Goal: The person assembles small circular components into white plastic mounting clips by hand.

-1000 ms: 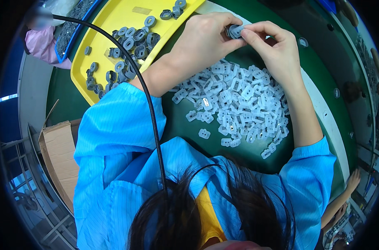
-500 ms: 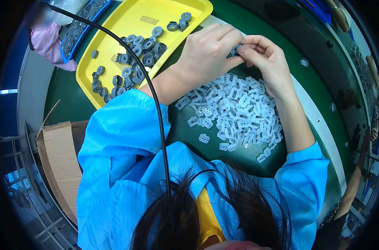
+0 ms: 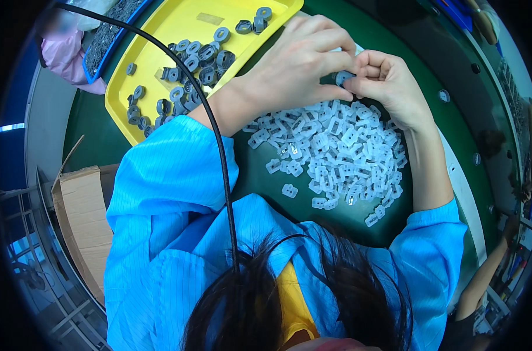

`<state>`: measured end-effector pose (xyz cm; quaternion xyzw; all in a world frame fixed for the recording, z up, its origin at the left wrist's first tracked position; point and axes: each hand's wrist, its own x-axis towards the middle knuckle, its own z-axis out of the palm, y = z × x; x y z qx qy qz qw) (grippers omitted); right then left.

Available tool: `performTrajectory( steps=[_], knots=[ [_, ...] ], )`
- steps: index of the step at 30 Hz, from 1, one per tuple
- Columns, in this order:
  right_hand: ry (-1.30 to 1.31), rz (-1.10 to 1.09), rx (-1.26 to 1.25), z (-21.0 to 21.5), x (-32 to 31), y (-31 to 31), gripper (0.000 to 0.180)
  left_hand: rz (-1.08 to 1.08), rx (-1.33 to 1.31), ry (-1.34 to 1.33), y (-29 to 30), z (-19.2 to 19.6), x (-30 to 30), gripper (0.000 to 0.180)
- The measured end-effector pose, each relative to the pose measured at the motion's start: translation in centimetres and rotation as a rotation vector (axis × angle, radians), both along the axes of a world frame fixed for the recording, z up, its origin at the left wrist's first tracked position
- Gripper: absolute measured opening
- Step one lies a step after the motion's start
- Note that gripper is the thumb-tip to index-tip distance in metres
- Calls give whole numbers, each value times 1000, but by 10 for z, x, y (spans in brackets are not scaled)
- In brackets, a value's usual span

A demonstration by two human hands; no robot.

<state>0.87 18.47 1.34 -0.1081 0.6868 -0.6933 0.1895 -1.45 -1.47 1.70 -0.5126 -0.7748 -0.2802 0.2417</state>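
The heap of small white plastic clips (image 3: 330, 152) lies just below both hands on the green table (image 3: 96, 140); the yellow plastic tray (image 3: 172, 29) of grey rings (image 3: 190, 58) sits to their left.

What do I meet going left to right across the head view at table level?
Cardboard box → yellow tray of grey rings → left hand → right hand, both pinching a small grey part above the white clips.

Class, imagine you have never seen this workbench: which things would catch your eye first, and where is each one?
First, the heap of small white plastic pieces spread over the green table in the middle. Just above it the left hand and right hand meet, pinching a small grey part between their fingertips. To the upper left lies a bright yellow tray scattered with grey rings.
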Motion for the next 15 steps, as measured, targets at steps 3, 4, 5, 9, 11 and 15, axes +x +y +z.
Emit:
performTrajectory(
  steps=[3,4,5,9,11,15],
  knots=[
    [197,-54,230,1,5,-5,10,17,-37,124,7,-3,0,32],
    [246,-111,255,1,6,-7,10,32,-8,152,8,-6,-1,32],
    [293,-168,280,1,5,-8,11,47,21,180,9,-7,-3,32],
    [-30,-45,-328,5,3,-7,16,66,224,107,13,-5,4,35],
    [-74,48,-371,-3,0,-1,19,76,256,135,15,-10,9,36],
    [-168,68,-421,-13,-8,4,18,-5,201,-69,7,2,3,38]
  ],
)
